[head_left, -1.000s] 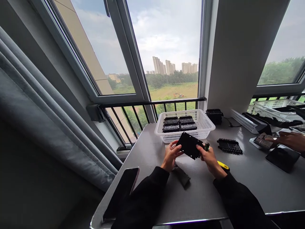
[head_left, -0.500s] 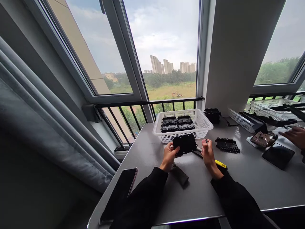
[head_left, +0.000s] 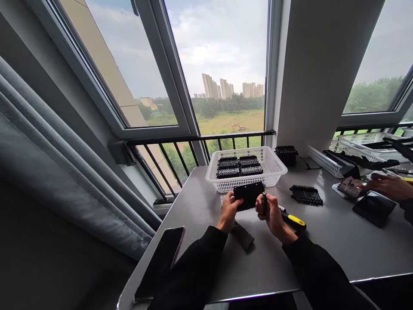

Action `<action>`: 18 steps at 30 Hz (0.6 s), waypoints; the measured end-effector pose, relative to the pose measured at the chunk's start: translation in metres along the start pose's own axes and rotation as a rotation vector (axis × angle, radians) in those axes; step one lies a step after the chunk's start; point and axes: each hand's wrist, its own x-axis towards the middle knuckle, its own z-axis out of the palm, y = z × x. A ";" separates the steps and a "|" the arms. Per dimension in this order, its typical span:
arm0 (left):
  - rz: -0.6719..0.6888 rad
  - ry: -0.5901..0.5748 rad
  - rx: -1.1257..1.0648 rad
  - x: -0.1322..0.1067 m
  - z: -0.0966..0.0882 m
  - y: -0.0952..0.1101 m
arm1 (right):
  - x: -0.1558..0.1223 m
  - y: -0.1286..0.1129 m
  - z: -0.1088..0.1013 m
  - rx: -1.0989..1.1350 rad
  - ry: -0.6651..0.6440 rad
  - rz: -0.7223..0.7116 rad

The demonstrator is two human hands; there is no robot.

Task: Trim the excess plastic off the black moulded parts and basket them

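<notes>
My left hand (head_left: pixel 228 212) grips a flat black plastic panel (head_left: pixel 248 196) by its left side, the thumb across its face. The panel has small tabs along its edges and is tilted up towards me. At its right edge is my right hand (head_left: pixel 270 214), closed round a small dark tool (head_left: pixel 264 204) with a shiny tip; its exact kind is hidden by the fingers. Under the hands a dark, crumpled strip (head_left: pixel 242 236) lies on the table. Beside my right wrist rests a yellow-and-black handled tool (head_left: pixel 294 220).
Behind the panel stands a white plastic basket (head_left: pixel 247 185) with several black plastic parts (head_left: pixel 239 167). Another black part (head_left: pixel 306 195) lies to the right. A phone (head_left: pixel 161 260) lies at the table's left edge. At far right, another person's hand (head_left: pixel 389 186) works near a black tablet-like object (head_left: pixel 374 209).
My right hand has moved left, bringing the small dark tool to the panel's right edge. My left hand holds the panel almost still. The other person's hand has shifted left.
</notes>
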 end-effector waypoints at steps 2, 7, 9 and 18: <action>0.007 -0.021 -0.004 0.000 0.001 -0.002 | -0.001 0.001 0.002 0.015 -0.021 0.017; 0.022 -0.077 -0.001 0.000 0.004 -0.009 | 0.000 0.003 0.001 -0.006 -0.088 0.113; 0.037 -0.077 0.006 0.000 0.004 -0.012 | 0.001 0.005 -0.001 -0.023 -0.120 0.157; 0.118 -0.063 0.068 -0.001 0.006 -0.009 | 0.004 0.009 -0.004 -0.042 -0.178 0.265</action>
